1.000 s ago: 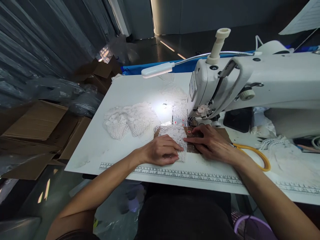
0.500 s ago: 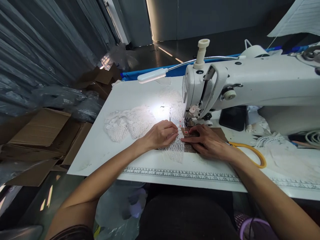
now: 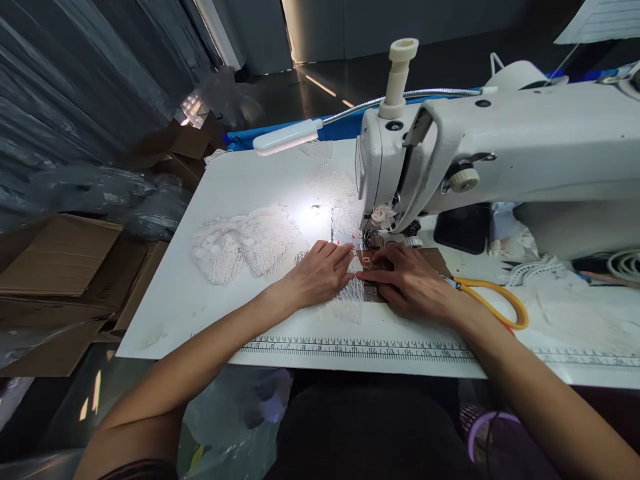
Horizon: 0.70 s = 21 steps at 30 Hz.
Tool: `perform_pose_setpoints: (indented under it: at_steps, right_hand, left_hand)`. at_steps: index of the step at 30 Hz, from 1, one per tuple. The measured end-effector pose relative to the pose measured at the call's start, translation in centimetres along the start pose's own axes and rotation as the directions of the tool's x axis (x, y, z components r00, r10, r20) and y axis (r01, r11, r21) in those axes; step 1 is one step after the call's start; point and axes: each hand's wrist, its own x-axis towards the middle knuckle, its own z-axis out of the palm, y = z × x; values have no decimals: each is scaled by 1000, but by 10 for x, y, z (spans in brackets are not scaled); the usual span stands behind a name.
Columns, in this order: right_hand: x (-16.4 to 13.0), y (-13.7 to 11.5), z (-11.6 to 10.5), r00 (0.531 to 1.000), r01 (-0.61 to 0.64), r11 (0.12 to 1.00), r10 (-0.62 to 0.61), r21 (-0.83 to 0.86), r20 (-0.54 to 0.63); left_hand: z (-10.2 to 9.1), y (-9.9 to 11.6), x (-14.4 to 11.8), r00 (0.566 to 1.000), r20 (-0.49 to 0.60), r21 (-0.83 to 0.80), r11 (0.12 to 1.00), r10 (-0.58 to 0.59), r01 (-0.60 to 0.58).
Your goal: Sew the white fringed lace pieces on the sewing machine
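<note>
A gathered length of white lace trim [image 3: 250,243] lies across the table, and its fringed end hangs down toward the front below my hands. My left hand [image 3: 320,273] is closed on this lace just left of the presser foot, fingers bent over it. To its right, my right hand [image 3: 413,283] rests with fingers spread, the index fingertip at the lace edge and the others on a brown plate [image 3: 435,261]. Directly behind both hands stands the head of a white sewing machine [image 3: 383,170]. The needle area is partly hidden by my fingers.
Yellow-handled scissors [image 3: 500,297] lie beside my right wrist. A black phone-like slab [image 3: 463,227] sits under the machine arm, with more white lace [image 3: 555,293] at right. A lamp [image 3: 287,137] hangs over the table. A printed ruler [image 3: 350,350] runs along the front edge; cardboard boxes [image 3: 65,260] stand left.
My left hand's fingers have flattened and stretched forward over the lace from a tighter pinch. My right hand stays nearly in place. The whole view has shifted slightly.
</note>
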Motion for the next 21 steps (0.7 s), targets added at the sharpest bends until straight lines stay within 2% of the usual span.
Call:
perform_pose_setpoints:
  at_steps: [5, 9, 13, 21]
  right_hand:
    - [-1, 2, 4, 999, -51, 998, 50, -30, -8]
    - [-1, 5, 6, 997, -81, 997, 81, -17, -11]
    - [-1, 4, 5, 995, -95, 995, 95, -6, -12]
    - [0, 4, 3, 997, -76, 997, 76, 6, -19]
  left_hand:
    - [-1, -7, 14, 1000, 16, 41, 999, 27, -27]
    - [-1, -14, 22, 1000, 1, -17, 1000, 7, -7]
    - [1, -14, 20, 999, -19, -80, 996, -25, 24]
    - [6, -15, 19, 999, -44, -104, 994, -22, 17]
